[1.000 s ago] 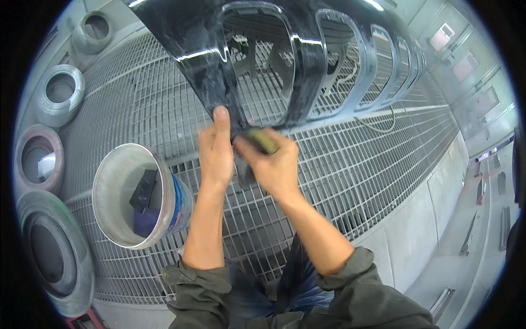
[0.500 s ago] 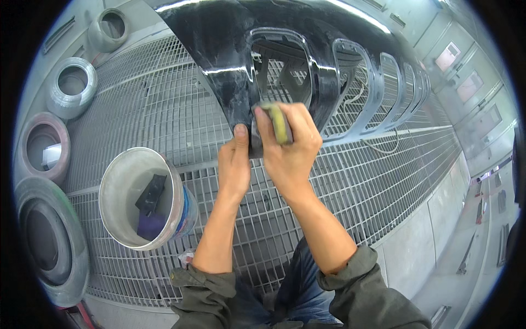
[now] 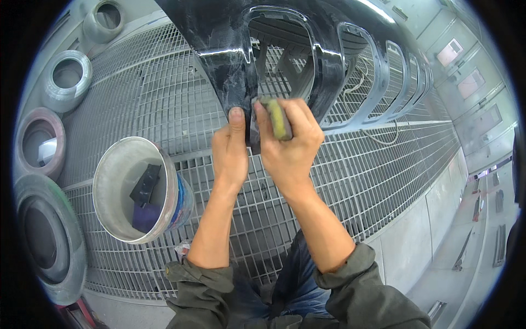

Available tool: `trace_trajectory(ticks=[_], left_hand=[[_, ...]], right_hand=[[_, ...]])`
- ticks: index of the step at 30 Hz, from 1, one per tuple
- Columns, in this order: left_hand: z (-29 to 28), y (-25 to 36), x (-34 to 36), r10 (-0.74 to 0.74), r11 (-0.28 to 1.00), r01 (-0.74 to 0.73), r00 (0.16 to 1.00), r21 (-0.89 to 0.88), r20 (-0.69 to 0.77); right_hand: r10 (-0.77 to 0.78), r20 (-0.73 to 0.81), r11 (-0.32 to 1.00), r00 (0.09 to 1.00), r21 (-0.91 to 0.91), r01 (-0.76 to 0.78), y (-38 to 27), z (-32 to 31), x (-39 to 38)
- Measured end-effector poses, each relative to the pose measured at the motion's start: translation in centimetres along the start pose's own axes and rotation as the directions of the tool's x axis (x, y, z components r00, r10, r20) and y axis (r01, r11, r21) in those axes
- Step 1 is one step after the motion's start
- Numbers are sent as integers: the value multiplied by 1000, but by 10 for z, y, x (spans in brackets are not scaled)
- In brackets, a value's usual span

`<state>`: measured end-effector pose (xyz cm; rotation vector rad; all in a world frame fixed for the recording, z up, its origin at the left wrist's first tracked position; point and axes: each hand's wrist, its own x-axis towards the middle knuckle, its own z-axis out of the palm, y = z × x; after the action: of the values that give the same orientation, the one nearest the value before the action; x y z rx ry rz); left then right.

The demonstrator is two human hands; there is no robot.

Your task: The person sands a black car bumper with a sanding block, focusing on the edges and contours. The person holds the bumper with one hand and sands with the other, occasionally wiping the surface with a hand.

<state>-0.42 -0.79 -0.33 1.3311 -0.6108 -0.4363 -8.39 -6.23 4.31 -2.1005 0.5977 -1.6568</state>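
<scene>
A black body panel with several rounded openings, streaked with pale residue, spans the top of the head view. My left hand grips its narrow lower end, thumb on the front face and fingers behind. Beside it, my right hand is closed on a yellow and grey sanding sponge, pressed to the strut along the first opening. At lower left stands a white bucket with dark sheets and a purple sheet in it.
Several tyres line the left wall. Metal grating forms the floor under me and the panel, with a hose lying behind the openings. On the right are a pale wall with small windows and a ledge.
From a second ago, my right hand has moved up with the sponge, now tilted more upright. My left hand shifted right in view, while still gripping the panel, as the view itself moved slightly.
</scene>
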Motion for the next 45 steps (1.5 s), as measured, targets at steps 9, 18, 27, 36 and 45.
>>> trace_trajectory(ticks=[9, 18, 27, 36, 45], left_hand=[[-10, -16, 2, 9, 999, -7, 999, 51, -39], [0, -7, 0, 19, 998, -15, 998, 68, -55], [0, 5, -6, 28, 985, -17, 998, 174, -65], [-5, -18, 2, 5, 990, 0, 999, 142, -35], [-2, -4, -3, -5, 994, 4, 1000, 109, 13]], right_hand=[[23, 169, 973, 985, -228, 17, 11, -12, -30], [30, -56, 988, 998, 153, -21, -9, 12, 22], [-39, 65, 982, 997, -182, 50, -28, 23, 104], [-146, 342, 900, 928, -343, 268, -28, -7, 193], [-576, 621, 402, 532, -352, 846, -1, -52, 205]])
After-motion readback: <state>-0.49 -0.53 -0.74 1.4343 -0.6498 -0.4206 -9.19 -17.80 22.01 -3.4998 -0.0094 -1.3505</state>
